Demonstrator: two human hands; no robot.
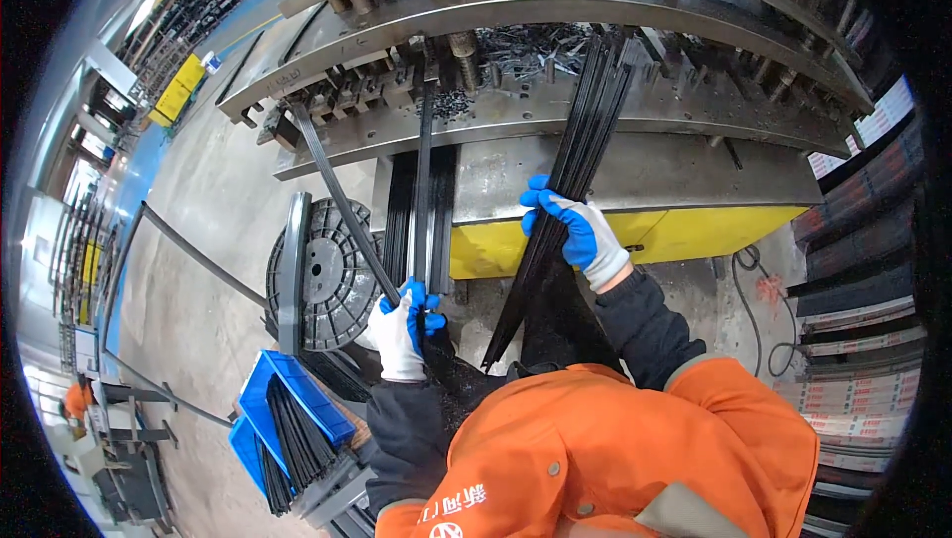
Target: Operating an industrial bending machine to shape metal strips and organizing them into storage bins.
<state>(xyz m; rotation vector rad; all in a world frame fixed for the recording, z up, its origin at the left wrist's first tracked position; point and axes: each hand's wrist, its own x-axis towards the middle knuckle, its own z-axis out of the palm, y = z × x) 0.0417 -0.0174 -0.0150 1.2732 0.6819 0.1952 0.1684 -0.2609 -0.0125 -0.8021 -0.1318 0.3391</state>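
Note:
My right hand (585, 233), in a white and blue work glove, is closed round a bundle of long, thin black metal strips (587, 131). Its far end lies over the press's lower plate, and its near end slants down toward my lap. Lower and to the left, my gloved left hand (405, 328) grips two separate long strips. One strip (337, 191) leans up to the left and the other strip (424, 161) runs straight up, both reaching the row of die blocks (367, 92). Inside the left palm, the near ends are hidden.
Thick steel plates and posts of a press (635, 107) span the top, with metal scraps (535, 47) between them. More dark strips (400, 206) stand beside its yellow base (654, 236). Left are a black reel (322, 275) and blue bins (273, 389); right, stacked wrapped profiles (863, 389).

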